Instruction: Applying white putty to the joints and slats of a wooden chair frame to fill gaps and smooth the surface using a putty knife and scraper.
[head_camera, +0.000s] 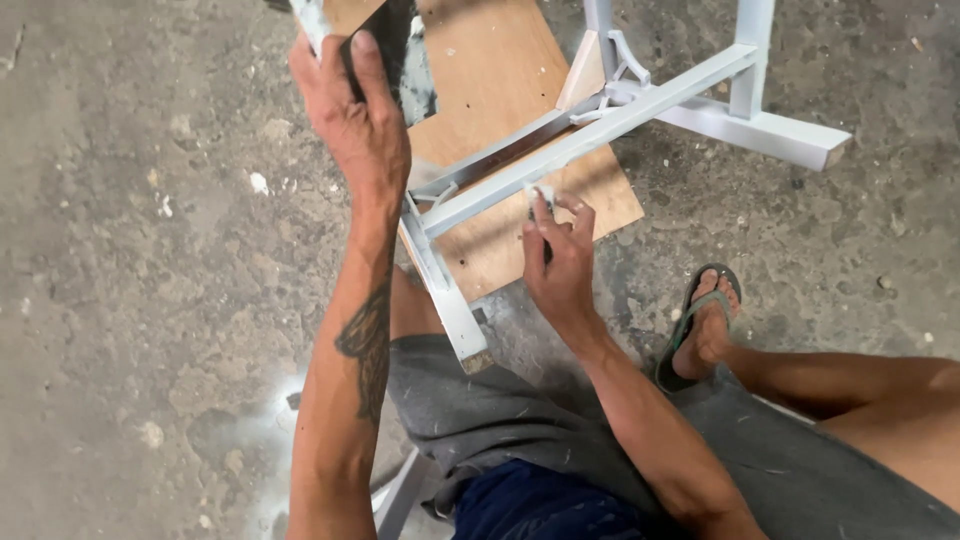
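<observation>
My left hand (352, 110) is raised at the top left and grips a flat dark board (392, 38) smeared with pale filler. My right hand (558, 255) pinches a small putty-covered scraper (540, 195) and presses it against a light grey painted bar of a metal frame (590, 135). The frame lies tipped over on a brown plywood panel (500, 70). One frame leg (452, 310) rests against my left knee.
The floor is rough stained concrete (150, 260) with white dust near my left leg. My right foot in a grey flip-flop (700, 325) sits right of the panel. My grey shorts (500, 420) fill the lower middle. Another frame leg end (800, 140) juts right.
</observation>
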